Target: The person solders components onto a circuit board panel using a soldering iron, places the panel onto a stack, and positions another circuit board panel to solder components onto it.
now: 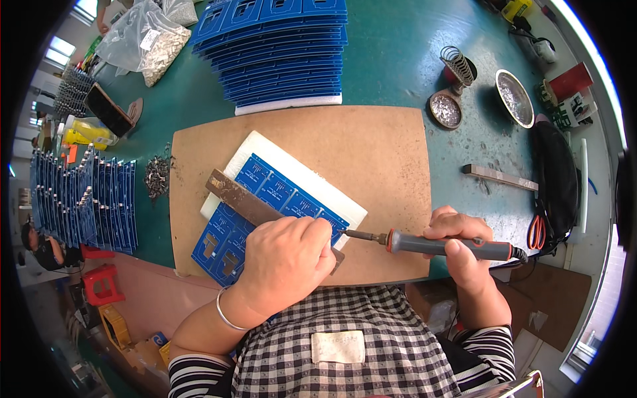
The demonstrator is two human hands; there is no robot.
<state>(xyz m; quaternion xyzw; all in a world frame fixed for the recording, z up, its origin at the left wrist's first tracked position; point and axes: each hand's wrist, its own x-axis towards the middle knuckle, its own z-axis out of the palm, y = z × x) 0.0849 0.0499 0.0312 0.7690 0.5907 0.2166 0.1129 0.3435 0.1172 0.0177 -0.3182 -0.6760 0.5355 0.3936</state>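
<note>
Blue circuit-board panel (265, 212) lies on a white foam pad (262, 147) in the middle of a brown fibreboard work mat (371, 159), which sits on a green bench (398, 60). A worn metal bar (239, 197) rests slantwise across the panel. The left hand (288, 259) is curled closed over the near end of that bar, pressing it onto the panel; a thin bangle (225, 317) circles the wrist. The right hand (458, 249) is wrapped tight around the grey handle of a soldering iron (438, 245), whose tip points left and meets the panel's right edge just beside the left hand's fingers. Behind the mat stands a tall stack of blue panels (282, 53). To the right are a coiled iron stand (458, 66), two round metal dishes (514, 98) and a loose metal strip (499, 176). More blue boards (83, 199) stand in rows at the left.
</note>
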